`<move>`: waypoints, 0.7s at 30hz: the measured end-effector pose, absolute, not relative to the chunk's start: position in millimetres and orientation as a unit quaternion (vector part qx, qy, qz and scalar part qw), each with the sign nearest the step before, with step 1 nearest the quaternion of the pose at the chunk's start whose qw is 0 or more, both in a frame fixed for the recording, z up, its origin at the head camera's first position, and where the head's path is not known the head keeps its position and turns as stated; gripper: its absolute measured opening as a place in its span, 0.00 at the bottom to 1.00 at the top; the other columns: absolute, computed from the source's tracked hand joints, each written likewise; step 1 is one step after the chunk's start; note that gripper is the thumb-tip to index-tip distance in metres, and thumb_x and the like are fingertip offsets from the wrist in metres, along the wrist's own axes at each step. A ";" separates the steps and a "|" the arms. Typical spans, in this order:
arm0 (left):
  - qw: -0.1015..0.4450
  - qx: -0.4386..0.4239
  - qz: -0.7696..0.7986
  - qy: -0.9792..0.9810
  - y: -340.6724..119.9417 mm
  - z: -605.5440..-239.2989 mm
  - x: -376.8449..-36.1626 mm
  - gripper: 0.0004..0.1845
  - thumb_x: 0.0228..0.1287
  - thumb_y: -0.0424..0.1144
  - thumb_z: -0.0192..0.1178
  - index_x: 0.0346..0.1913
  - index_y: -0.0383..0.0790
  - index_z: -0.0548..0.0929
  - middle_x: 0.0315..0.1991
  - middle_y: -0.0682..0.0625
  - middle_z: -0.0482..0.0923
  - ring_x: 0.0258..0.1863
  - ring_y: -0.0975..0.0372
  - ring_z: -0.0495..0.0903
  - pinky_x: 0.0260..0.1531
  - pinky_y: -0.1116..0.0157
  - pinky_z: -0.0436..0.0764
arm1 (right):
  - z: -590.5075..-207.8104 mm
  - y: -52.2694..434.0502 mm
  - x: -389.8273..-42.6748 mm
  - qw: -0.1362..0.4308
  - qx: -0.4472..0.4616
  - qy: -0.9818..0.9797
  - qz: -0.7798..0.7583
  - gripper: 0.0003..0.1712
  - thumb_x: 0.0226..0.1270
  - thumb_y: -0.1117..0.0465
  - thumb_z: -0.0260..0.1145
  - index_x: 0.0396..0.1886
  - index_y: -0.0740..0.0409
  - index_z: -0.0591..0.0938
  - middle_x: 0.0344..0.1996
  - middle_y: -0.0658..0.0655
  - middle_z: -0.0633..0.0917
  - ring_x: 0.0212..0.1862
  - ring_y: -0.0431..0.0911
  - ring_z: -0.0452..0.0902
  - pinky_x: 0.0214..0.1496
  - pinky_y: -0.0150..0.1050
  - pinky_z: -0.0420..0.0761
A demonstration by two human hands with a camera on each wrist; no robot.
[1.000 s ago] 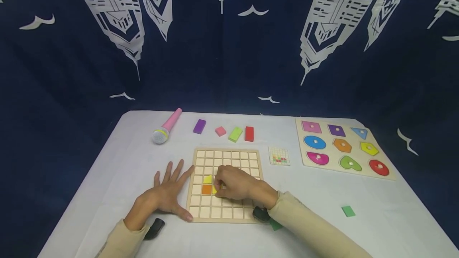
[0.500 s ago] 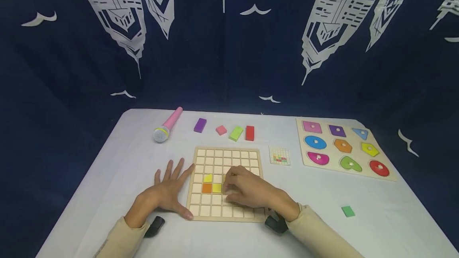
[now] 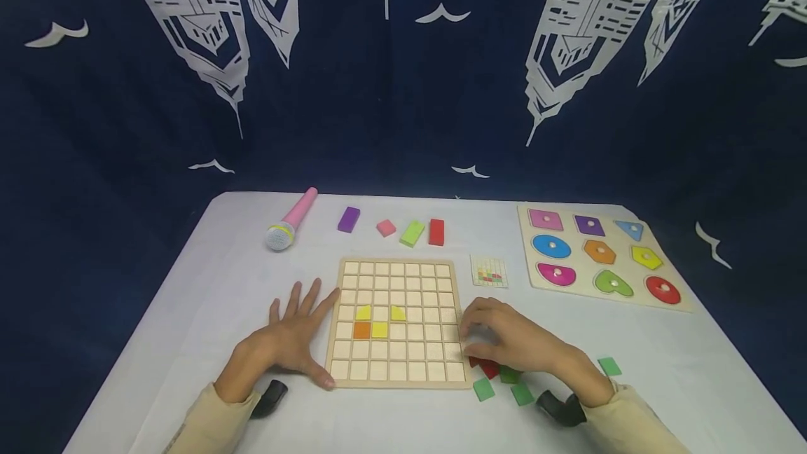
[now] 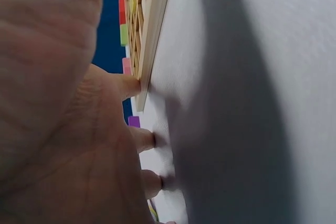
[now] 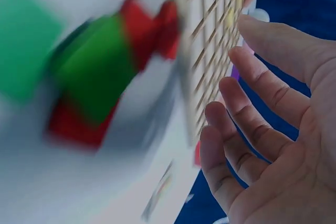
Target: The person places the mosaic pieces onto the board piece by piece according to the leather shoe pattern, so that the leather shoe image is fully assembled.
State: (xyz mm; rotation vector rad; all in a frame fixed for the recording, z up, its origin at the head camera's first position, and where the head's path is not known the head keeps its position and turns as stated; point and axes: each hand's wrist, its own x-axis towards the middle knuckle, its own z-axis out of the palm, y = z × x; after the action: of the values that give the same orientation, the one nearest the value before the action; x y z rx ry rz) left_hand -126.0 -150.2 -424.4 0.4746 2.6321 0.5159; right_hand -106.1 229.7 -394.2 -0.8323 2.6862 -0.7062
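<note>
A wooden grid board point(image 3: 417, 370) lies on the white table. In its left half sit an orange square tile point(image 3: 362, 330), a yellow square tile point(image 3: 380, 330) and two yellow tiles with cut corners, one of them a yellow piece point(image 3: 398, 314). My left hand point(image 3: 286, 338) is spread flat, thumb and index fingertip at the board's left edge. Just off the right edge, my right hand point(image 3: 517, 333) hovers with loosely bent fingers and nothing between them. Below it lie green tiles point(image 3: 522, 394) and red tiles point(image 3: 489, 368), partly hidden by the hand; the right wrist view shows them blurred.
A small pattern card point(image 3: 489, 272) lies right of the board. Behind it are red point(image 3: 436, 232), lime point(image 3: 412, 233), pink point(image 3: 386, 228) and purple blocks point(image 3: 349, 219), plus a pink toy microphone point(image 3: 291, 221). A shape puzzle point(image 3: 605, 293) sits at back right; one green tile point(image 3: 609, 366) lies apart.
My right hand has left the board and moved right, over the red and green tiles. The yellow tiles it covered now show in the grid. My left hand has stayed at the edge.
</note>
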 end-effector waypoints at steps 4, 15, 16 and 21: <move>0.207 0.173 0.196 0.943 -151.5 -423.1 -125.9 0.84 0.16 0.62 0.85 0.81 0.47 0.45 0.80 0.33 0.30 0.77 0.34 0.25 0.66 0.26 0.31 | -395.8 251.7 -102.8 0.134 -0.257 0.925 -0.244 0.11 0.60 0.55 0.76 0.41 0.45 0.85 0.42 0.39 0.81 0.48 0.42 0.76 0.53 0.42 0.82; 0.196 0.172 0.196 0.945 -149.9 -424.9 -125.9 0.84 0.13 0.62 0.85 0.81 0.46 0.46 0.80 0.32 0.31 0.77 0.33 0.27 0.66 0.25 0.33 | -403.2 286.7 -86.6 0.175 -0.220 0.928 -0.243 0.17 0.53 0.45 0.79 0.41 0.40 0.84 0.41 0.38 0.82 0.45 0.39 0.76 0.53 0.39 0.82; 0.195 0.172 0.195 0.946 -150.0 -424.9 -126.0 0.84 0.13 0.62 0.85 0.81 0.46 0.46 0.80 0.32 0.31 0.77 0.33 0.27 0.66 0.25 0.33 | -404.4 287.9 -85.8 0.177 -0.217 0.928 -0.244 0.18 0.53 0.45 0.79 0.41 0.39 0.84 0.41 0.38 0.82 0.46 0.39 0.76 0.54 0.39 0.82; 0.194 0.171 0.198 0.946 -149.4 -424.6 -125.7 0.83 0.14 0.61 0.85 0.81 0.45 0.47 0.80 0.32 0.32 0.77 0.32 0.27 0.66 0.25 0.33 | -410.6 290.0 -83.5 0.184 -0.207 0.930 -0.241 0.17 0.52 0.46 0.80 0.40 0.37 0.83 0.41 0.36 0.81 0.46 0.39 0.76 0.55 0.40 0.83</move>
State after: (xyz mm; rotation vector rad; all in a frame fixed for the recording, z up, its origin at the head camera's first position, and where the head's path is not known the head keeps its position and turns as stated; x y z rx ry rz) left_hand -125.7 -149.4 -424.6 0.4786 2.6517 0.5559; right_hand -83.5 290.0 -410.6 -0.5822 2.6227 -0.6793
